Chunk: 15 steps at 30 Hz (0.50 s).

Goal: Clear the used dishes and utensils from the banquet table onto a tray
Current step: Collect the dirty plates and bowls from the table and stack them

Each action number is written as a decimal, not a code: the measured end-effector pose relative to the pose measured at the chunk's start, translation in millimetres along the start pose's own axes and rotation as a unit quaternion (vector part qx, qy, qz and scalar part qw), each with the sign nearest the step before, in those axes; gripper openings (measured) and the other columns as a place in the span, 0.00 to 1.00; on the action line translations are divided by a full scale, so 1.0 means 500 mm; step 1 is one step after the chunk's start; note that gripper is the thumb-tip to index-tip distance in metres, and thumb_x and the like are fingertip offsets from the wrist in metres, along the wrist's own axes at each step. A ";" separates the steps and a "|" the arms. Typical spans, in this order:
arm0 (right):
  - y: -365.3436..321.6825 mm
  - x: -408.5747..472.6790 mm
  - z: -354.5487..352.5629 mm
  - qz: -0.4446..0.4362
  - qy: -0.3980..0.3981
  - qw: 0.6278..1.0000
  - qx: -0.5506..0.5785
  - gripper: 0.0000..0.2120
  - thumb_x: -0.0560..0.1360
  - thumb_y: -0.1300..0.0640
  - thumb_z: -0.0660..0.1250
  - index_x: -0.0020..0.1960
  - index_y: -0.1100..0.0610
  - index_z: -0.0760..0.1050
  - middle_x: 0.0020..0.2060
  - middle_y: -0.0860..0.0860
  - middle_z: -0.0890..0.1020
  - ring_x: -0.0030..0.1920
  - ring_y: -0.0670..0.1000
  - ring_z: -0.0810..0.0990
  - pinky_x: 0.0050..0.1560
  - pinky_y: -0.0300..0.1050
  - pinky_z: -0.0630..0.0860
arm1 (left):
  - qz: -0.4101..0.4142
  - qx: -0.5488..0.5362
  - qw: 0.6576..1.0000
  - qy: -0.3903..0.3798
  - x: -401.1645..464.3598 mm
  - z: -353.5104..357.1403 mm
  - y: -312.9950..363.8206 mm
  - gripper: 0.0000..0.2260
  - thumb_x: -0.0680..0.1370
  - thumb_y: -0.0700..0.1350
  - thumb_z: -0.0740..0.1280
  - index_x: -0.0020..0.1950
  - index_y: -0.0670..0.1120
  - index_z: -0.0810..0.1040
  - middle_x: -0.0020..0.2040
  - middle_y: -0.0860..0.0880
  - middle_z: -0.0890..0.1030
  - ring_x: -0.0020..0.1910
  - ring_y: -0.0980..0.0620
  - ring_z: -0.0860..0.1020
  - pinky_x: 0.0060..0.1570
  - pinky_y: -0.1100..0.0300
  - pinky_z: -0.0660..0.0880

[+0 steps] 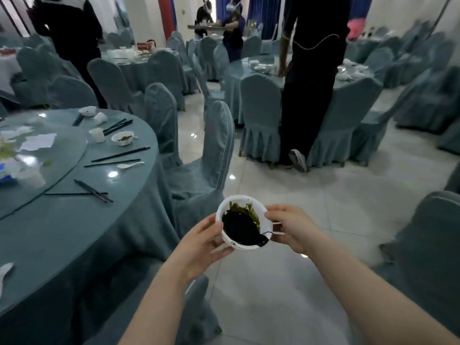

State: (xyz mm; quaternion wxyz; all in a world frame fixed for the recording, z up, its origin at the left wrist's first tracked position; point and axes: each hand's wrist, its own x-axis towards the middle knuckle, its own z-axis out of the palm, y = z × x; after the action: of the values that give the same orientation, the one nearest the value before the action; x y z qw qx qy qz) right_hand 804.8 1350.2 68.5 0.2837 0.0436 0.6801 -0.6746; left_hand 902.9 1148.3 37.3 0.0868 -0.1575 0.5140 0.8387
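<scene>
A small white bowl [225,207] with dark sauce and green leftovers hangs over the floor, right of the round banquet table [74,220]. My left hand [201,241] grips its left rim from below. My right hand [290,226] pinches the right rim, where white spoon handles [278,227] stick out. On the table lie several black chopsticks [120,154], a white spoon [129,165], another dirty bowl [123,138], a third bowl [87,110] and white cups [97,134]. No tray shows near me.
Blue-covered chairs [214,155] stand close along the table's right side, and another chair [428,235] is at my right. A person in black [311,83] stands ahead by a second table [251,78]. Other people work further back. Tiled floor [286,282] lies open below.
</scene>
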 end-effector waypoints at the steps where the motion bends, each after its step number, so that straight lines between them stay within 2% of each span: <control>1: -0.003 0.011 -0.019 -0.002 0.005 1.000 0.005 0.06 0.76 0.63 0.65 0.51 0.58 0.79 0.36 0.54 0.84 0.33 0.50 0.82 0.35 0.44 0.79 | 0.004 0.000 1.000 -0.005 0.019 0.014 -0.001 0.19 0.72 0.46 0.72 0.63 0.47 0.78 0.55 0.43 0.82 0.52 0.46 0.82 0.50 0.51 0.79; 4: -0.016 0.059 -0.068 -0.003 0.012 1.000 0.012 0.07 0.77 0.62 0.65 0.54 0.60 0.78 0.42 0.57 0.83 0.38 0.53 0.82 0.42 0.48 0.80 | 0.006 -0.007 1.000 -0.005 0.084 0.050 -0.001 0.20 0.71 0.44 0.70 0.63 0.46 0.78 0.55 0.43 0.83 0.51 0.46 0.82 0.48 0.53 0.79; 6: -0.033 0.101 -0.095 -0.003 0.012 1.000 0.006 0.07 0.77 0.62 0.65 0.54 0.61 0.79 0.42 0.57 0.83 0.39 0.54 0.81 0.44 0.49 0.80 | 0.006 -0.007 1.000 0.002 0.132 0.069 0.005 0.19 0.72 0.43 0.69 0.63 0.46 0.78 0.54 0.43 0.83 0.50 0.47 0.82 0.47 0.54 0.80; 9: -0.076 0.183 -0.128 -0.011 0.010 1.000 -0.007 0.05 0.77 0.62 0.66 0.51 0.60 0.80 0.39 0.55 0.83 0.37 0.53 0.81 0.41 0.47 0.81 | 0.012 -0.021 1.000 0.017 0.220 0.087 0.019 0.20 0.72 0.43 0.69 0.63 0.46 0.77 0.54 0.42 0.83 0.51 0.45 0.82 0.46 0.53 0.80; 13: -0.155 0.303 -0.149 -0.013 0.001 0.999 -0.032 0.06 0.77 0.60 0.67 0.51 0.61 0.79 0.37 0.54 0.82 0.34 0.50 0.79 0.34 0.40 0.78 | 0.021 -0.067 0.996 0.047 0.346 0.101 0.054 0.22 0.70 0.43 0.69 0.64 0.45 0.76 0.57 0.39 0.81 0.56 0.41 0.79 0.53 0.49 0.79; 15: -0.198 0.368 -0.166 -0.011 -0.009 0.999 -0.039 0.08 0.76 0.59 0.67 0.52 0.62 0.80 0.38 0.55 0.83 0.35 0.50 0.80 0.35 0.40 0.78 | 0.021 -0.089 0.994 0.063 0.412 0.110 0.079 0.22 0.69 0.43 0.69 0.63 0.44 0.76 0.56 0.40 0.81 0.53 0.43 0.80 0.47 0.52 0.80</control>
State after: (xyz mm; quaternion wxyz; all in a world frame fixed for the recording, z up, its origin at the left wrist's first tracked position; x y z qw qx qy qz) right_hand 580.2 1360.2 69.3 0.2843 0.0190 0.7036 -0.6510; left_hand 688.5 1175.7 20.8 0.0219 -0.2063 0.4448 0.8713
